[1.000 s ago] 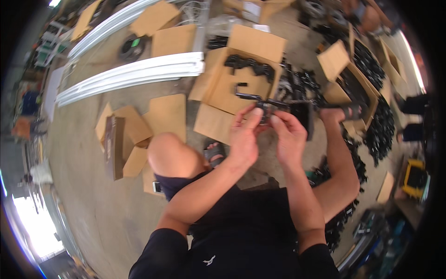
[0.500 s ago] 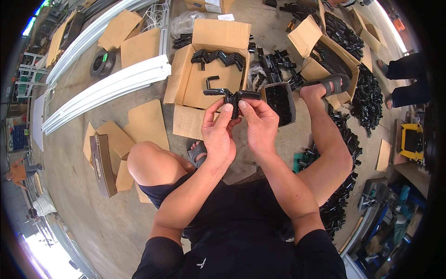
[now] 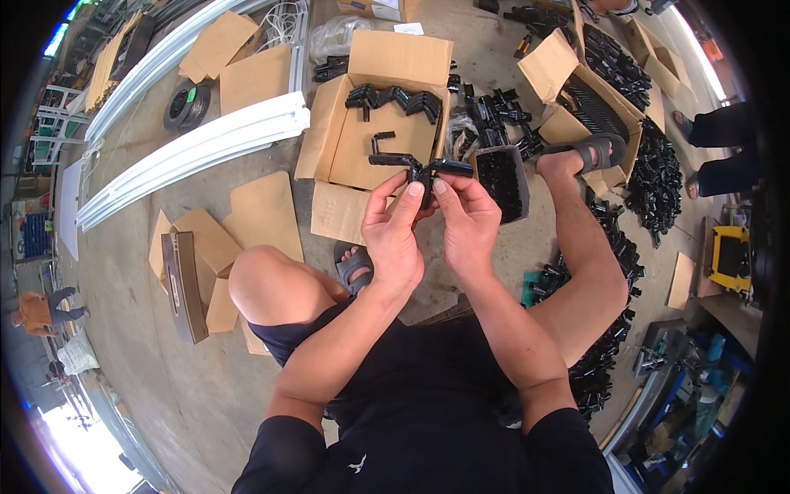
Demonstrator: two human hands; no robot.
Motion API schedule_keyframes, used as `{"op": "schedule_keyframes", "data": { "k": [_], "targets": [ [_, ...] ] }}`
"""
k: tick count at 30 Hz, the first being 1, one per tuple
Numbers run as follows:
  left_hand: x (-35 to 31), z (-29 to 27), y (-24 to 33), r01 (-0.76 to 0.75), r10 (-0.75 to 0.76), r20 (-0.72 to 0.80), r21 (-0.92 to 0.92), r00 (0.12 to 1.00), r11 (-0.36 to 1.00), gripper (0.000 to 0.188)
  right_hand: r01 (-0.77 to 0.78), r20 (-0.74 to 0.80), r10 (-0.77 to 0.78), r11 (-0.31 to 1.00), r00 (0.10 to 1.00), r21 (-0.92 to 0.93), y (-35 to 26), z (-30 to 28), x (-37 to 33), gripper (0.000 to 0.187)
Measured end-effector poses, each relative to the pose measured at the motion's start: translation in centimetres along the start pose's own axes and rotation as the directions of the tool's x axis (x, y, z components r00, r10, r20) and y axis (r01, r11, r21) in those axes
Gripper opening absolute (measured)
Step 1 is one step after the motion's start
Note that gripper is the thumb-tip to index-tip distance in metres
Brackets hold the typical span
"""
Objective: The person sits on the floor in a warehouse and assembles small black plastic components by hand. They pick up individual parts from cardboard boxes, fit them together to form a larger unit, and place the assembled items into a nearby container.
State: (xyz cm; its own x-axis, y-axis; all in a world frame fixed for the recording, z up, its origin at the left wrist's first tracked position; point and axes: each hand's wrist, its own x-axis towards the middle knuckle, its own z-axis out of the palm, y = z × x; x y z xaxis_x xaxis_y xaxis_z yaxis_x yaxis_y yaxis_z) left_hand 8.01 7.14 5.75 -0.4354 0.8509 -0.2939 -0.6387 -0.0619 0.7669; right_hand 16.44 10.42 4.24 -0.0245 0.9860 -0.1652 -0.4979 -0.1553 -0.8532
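Note:
Both hands hold a black three-armed bracket (image 3: 422, 174) in front of the near side of an open cardboard box (image 3: 338, 167). My left hand (image 3: 397, 239) pinches it from the left, the thumb along its middle stem. On the other side of the stem, my right hand (image 3: 467, 226) has its thumb and fingers closed on the bracket. Two arms of the bracket spread out sideways; its lower end is partly hidden by my fingers. Inside the box, a row of black angled brackets (image 3: 390, 99) lies along the far wall, and another black piece (image 3: 382, 142) rests on the bottom.
A small dark-walled box (image 3: 501, 183) of black parts stands right of the cardboard box. Heaps of black brackets (image 3: 654, 185) lie farther right, by a second cardboard box (image 3: 605, 97). Long white metal profiles (image 3: 193, 156) lie at left. Another person's dark-trousered legs (image 3: 724, 148) show at far right.
The view has shifted slightly, so the boxes appear a little to the right. Both hands still grip the bracket, which looks slightly tilted compared with before.

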Motion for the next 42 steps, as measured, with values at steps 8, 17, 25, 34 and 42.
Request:
{"op": "schedule_keyframes", "data": {
  "k": [8,17,25,34,42],
  "targets": [
    [0.0,-0.1,-0.1,-0.017,0.017,0.019,0.007,1.0,1.0,0.028,0.023,-0.004,-0.023,0.999,1.0,0.025,0.4,0.0,-0.3,0.017],
    [-0.2,0.1,-0.1,-0.021,0.021,0.02,0.002,1.0,1.0,0.028,0.069,-0.02,-0.069,0.997,0.997,-0.018,0.3,0.2,-0.6,0.016],
    [-0.2,-0.1,-0.2,-0.038,0.037,0.025,0.011,0.999,0.999,0.028,0.049,0.009,-0.049,0.999,0.999,-0.012,0.0,-0.1,-0.4,0.016],
    [-0.4,-0.1,-0.3,-0.047,0.047,0.029,0.018,0.998,0.999,0.028,0.02,0.01,-0.02,1.0,1.0,-0.017,-0.4,-0.2,-0.3,0.013],
    [0.0,-0.2,-1.0,-0.086,0.086,0.009,0.044,0.996,0.995,0.03,-0.04,-0.069,0.045,0.997,0.997,0.07,-0.2,0.2,-0.3,0.009]
  ]
}}
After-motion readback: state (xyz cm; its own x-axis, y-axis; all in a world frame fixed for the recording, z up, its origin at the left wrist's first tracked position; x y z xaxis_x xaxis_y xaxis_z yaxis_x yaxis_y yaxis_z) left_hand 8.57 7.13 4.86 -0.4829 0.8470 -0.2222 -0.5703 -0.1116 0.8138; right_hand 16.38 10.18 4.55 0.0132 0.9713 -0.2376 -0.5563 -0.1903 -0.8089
